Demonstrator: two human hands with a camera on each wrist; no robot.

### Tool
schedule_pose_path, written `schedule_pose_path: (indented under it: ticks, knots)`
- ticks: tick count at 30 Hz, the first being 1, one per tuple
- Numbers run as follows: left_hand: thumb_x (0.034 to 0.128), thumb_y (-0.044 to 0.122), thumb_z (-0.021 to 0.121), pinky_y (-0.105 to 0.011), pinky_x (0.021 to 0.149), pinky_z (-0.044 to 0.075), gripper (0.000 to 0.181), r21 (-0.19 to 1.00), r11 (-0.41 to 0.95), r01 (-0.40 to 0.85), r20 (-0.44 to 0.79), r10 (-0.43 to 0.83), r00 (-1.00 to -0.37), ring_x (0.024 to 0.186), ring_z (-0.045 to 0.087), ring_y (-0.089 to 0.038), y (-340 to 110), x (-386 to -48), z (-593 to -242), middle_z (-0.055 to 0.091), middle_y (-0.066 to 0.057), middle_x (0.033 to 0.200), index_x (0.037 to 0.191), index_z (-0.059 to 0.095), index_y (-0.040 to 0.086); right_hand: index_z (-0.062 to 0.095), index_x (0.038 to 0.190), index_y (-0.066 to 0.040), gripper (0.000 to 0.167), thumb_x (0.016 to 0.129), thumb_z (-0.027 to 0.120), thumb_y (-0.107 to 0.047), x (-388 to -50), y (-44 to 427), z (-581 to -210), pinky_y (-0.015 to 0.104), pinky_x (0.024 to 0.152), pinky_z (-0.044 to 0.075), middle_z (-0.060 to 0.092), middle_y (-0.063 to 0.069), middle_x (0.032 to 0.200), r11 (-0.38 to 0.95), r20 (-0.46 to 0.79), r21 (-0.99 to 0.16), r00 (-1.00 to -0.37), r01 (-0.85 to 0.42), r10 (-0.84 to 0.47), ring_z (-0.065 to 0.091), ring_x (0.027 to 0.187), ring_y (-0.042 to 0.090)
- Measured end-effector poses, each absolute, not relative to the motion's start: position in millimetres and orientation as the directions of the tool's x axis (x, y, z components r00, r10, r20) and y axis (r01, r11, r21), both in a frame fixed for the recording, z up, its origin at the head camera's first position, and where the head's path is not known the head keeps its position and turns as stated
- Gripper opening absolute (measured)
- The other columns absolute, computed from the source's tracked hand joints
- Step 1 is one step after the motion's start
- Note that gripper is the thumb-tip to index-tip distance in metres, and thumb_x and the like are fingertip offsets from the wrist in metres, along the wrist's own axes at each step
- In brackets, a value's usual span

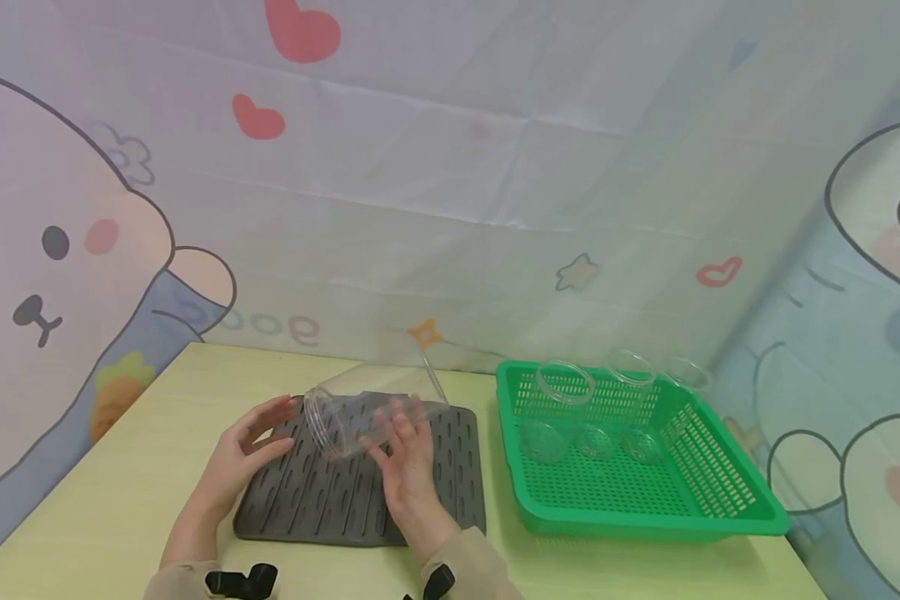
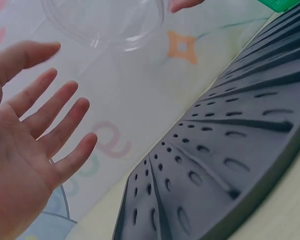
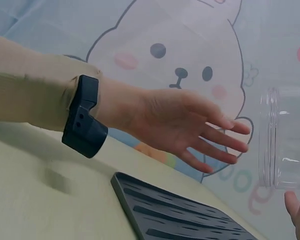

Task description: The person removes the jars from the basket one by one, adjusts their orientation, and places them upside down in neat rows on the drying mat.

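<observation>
A clear jar (image 1: 375, 400) with a ridged, threaded neck is held tilted above the dark ribbed mat (image 1: 457, 475), its round mouth facing left. My right hand (image 1: 408, 467) holds it by the side, thumb and fingers spread along the wall; part of the grip is hard to make out through the clear wall. My left hand (image 1: 243, 450) hovers left of the mouth, fingers apart and loosely bent. In the left wrist view a gap shows between the left hand (image 2: 40, 125) and the jar rim (image 2: 130, 42); the palm holds nothing.
To the right stands a green slatted basket (image 1: 630, 527) with three clear jars (image 1: 566, 383) upright in it. The pale yellow table (image 1: 120, 508) backs onto a printed cloth (image 1: 450, 183). Black bands (image 1: 243, 581) are on both wrists.
</observation>
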State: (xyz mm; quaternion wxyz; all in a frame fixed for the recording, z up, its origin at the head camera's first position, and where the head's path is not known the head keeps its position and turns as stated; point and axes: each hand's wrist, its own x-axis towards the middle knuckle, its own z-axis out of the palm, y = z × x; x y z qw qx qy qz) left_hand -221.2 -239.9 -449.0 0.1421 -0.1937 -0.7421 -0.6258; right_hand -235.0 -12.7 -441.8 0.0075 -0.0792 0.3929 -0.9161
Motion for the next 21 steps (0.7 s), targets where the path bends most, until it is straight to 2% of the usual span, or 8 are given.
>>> schedule_pose_path:
  ticks: [5, 13, 15, 21]
  knots:
    - [0.0946, -0.001, 0.059, -0.006, 0.088, 0.045, 0.049, 0.886, 0.166, 0.434, 0.432, 0.05, -0.901, 0.115, 0.051, 0.01, -246.3, -221.0, -456.2, 0.055, 0.026, 0.127, 0.141, 0.044, -0.004, 0.013, 0.156, -0.008, 0.086, 0.086, 0.063, -0.021, -239.4, -10.0, -437.2, 0.054, 0.103, 0.047, 0.026, 0.021, 0.158, -0.669, 0.18, -0.736, -0.982, -0.103, -0.047, 0.035, 0.141, 0.041]
    - [0.0958, 0.0, 0.057, -0.006, 0.086, 0.047, 0.046, 0.944, 0.101, 0.314, 0.317, -0.011, -0.948, 0.109, 0.056, 0.011, -255.7, -221.6, -467.4, 0.058, 0.028, 0.121, 0.138, 0.048, 0.016, 0.015, 0.156, -0.008, 0.087, 0.085, 0.066, -0.015, -246.8, -4.2, -431.1, 0.035, 0.096, 0.051, 0.029, 0.02, 0.157, -0.616, 0.223, -0.761, -0.974, -0.204, 0.047, 0.043, 0.136, 0.033]
    - [0.0963, 0.0, 0.057, -0.006, 0.086, 0.047, 0.046, 0.954, 0.075, 0.292, 0.294, -0.022, -0.956, 0.108, 0.056, 0.011, -258.2, -222.0, -469.8, 0.058, 0.029, 0.12, 0.139, 0.047, 0.014, 0.015, 0.155, -0.007, 0.089, 0.084, 0.068, -0.015, -249.0, -2.1, -430.8, 0.032, 0.097, 0.05, 0.03, 0.018, 0.156, -0.587, 0.242, -0.774, -0.967, -0.238, 0.073, 0.043, 0.136, 0.032]
    - [0.0979, 0.005, 0.057, -0.006, 0.086, 0.047, 0.054, 0.972, 0.082, 0.221, 0.224, -0.037, -0.974, 0.108, 0.055, 0.012, -264.3, -221.7, -471.9, 0.055, 0.032, 0.117, 0.147, 0.035, -0.002, 0.022, 0.153, -0.006, 0.09, 0.081, 0.075, -0.018, -256.1, 4.9, -427.9, 0.036, 0.101, 0.046, 0.033, 0.017, 0.155, -0.493, 0.315, -0.795, -0.935, -0.352, 0.16, 0.036, 0.14, 0.038]
